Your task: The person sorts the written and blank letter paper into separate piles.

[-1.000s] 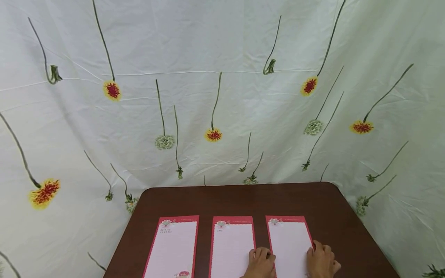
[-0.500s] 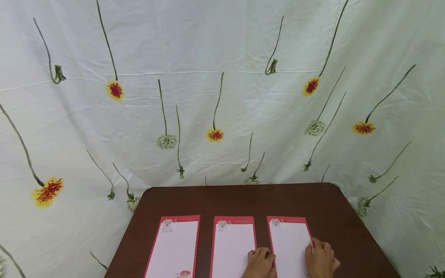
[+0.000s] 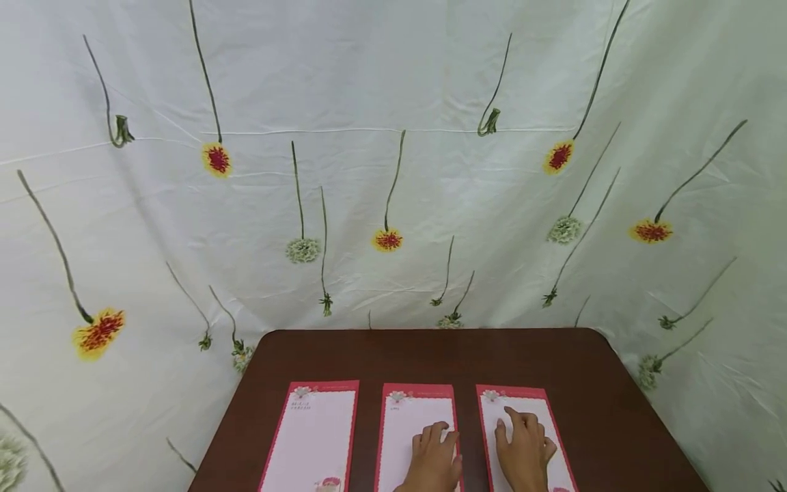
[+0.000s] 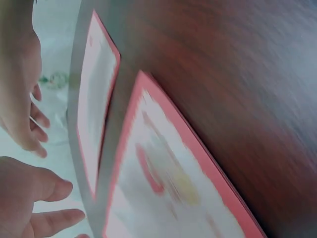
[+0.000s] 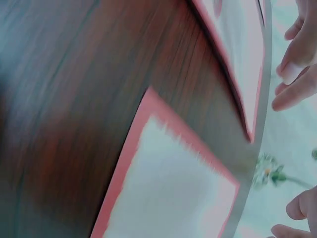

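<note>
Three paper notepads with red borders lie in a row: a left notepad [image 3: 313, 437], a middle notepad [image 3: 399, 420] and a right notepad [image 3: 530, 402]. My left hand [image 3: 432, 461] is over the lower right part of the middle notepad, fingers spread and slightly bent. Over the right notepad is my right hand [image 3: 522, 452], its thumb and index finger apart. Neither hand holds anything. Small handwriting shows near the top of the left and middle notepads. Both wrist views show loosely bent fingers and a blurred red-bordered notepad [image 4: 143, 198] close by.
The notepads lie on a dark brown table [image 3: 430, 352] with rounded far corners. Behind it hangs a white cloth [image 3: 344, 82] printed with flowers on long stems. Strips of bare tabletop separate the notepads.
Both hands have left the right notepad's side edges. The left hand has shifted left over the middle notepad; the right has moved left and up over the right notepad. The head view has shifted slightly.
</note>
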{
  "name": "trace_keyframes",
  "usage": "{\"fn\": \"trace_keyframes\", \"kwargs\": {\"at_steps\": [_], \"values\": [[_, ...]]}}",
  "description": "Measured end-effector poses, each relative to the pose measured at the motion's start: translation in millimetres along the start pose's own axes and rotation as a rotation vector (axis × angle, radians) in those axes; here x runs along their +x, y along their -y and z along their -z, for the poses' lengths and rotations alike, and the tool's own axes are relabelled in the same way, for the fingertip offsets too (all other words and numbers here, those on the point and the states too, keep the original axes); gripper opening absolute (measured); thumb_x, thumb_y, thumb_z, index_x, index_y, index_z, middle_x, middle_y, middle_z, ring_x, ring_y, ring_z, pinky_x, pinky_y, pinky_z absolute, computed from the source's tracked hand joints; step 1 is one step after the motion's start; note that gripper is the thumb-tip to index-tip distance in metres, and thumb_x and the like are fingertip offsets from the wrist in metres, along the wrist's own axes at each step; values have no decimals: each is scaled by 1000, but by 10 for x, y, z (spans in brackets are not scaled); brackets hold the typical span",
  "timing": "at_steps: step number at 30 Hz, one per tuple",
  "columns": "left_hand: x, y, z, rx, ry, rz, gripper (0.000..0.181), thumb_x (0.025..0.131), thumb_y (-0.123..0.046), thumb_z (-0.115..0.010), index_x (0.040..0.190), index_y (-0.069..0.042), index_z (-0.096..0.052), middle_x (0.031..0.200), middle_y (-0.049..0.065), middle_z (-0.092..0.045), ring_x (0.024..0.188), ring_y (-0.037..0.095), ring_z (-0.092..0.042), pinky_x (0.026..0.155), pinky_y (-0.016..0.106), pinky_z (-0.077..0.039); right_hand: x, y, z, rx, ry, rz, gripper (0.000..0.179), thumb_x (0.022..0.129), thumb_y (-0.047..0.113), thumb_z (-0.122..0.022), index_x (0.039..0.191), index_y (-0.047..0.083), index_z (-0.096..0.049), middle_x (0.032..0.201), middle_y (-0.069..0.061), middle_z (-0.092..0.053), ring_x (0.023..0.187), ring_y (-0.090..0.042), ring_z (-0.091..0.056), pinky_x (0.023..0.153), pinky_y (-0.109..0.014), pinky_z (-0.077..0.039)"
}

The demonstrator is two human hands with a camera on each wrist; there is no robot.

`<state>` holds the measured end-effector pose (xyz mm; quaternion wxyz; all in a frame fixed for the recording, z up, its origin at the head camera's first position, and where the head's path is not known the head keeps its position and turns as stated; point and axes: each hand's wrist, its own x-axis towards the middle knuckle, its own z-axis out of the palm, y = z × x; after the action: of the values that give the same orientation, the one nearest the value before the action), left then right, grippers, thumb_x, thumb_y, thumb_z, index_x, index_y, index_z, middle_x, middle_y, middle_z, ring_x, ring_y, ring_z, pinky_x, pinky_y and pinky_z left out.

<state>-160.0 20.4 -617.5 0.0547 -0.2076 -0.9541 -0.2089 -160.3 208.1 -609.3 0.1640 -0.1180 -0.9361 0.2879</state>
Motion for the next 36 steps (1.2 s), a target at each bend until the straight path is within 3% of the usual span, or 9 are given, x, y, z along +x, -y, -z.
{"fn": "trace_keyframes", "kwargs": {"at_steps": [10,16,21,24,36], "values": [[-124,449,115,-3,-119,126,40,89,-23,-77,124,-5,-69,131,15,-58,119,36,-53,90,54,-41,-97,274,-185,-35,132,34,44,99,29,-70,133,2,-69,122,-21,-60,114,-42,-55,91,-67,-34],[-225,698,130,-29,-171,249,50,87,-21,-80,129,2,-65,135,23,-54,123,41,-50,96,64,-36,-137,323,-330,-95,198,44,50,95,33,-74,133,1,-69,123,-21,-60,115,-42,-54,90,-66,-35],[-277,813,151,-96,-85,371,61,89,-23,-80,138,6,-58,144,27,-49,133,45,-45,108,70,-30,-190,349,-406,-118,237,44,53,92,33,-75,132,-2,-69,123,-20,-58,116,-42,-51,91,-66,-34],[-301,855,142,-113,-42,413,62,91,-24,-80,139,7,-57,147,27,-48,136,46,-43,111,71,-28,-222,371,-435,-132,264,32,55,91,33,-75,132,-4,-69,124,-20,-58,118,-41,-51,93,-67,-33],[-359,933,145,-109,-5,434,60,93,-23,-77,139,9,-58,146,26,-48,135,46,-43,109,71,-29,-299,464,-503,-141,297,27,55,89,32,-77,128,-6,-70,123,-18,-58,118,-41,-51,95,-68,-33]]}}
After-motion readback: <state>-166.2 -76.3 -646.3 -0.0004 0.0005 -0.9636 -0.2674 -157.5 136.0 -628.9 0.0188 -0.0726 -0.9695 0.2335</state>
